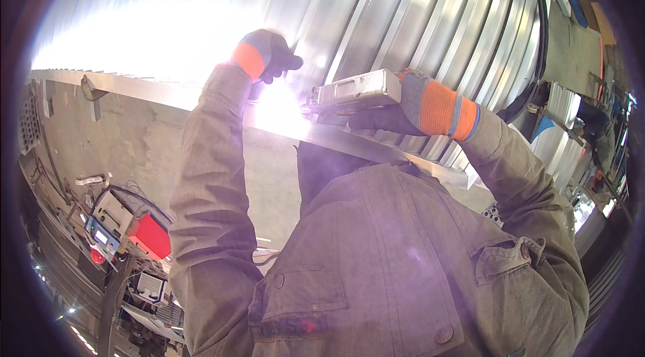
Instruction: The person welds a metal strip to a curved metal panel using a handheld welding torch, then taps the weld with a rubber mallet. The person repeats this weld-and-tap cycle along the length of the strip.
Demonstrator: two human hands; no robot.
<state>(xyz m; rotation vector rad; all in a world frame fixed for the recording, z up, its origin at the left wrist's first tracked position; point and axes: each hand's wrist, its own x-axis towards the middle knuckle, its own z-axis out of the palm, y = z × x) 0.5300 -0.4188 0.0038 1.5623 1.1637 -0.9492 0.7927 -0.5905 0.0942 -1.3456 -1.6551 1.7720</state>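
Note:
My left hand point(270, 56), in a dark glove with an orange and grey cuff, is at the edge of a shiny ribbed metal panel point(376, 27). Its fingers are curled, and what they hold, if anything, cannot be made out. My right hand point(430, 103), gloved alike, is closed around a silver-grey, box-shaped tool point(357, 90). The tool's left end points at a blinding white-violet glare between my hands, which hides the spot behind it. A long metal rail point(356, 144) runs along the panel's near edge, just below both hands.
At the lower left stand a red box point(149, 236) and a unit with a small screen point(101, 236), with cables around them. A dark cable point(541, 27) curves along the panel's right end. Another person point(594, 132) is at the far right. Concrete floor point(134, 122) shows below the rail.

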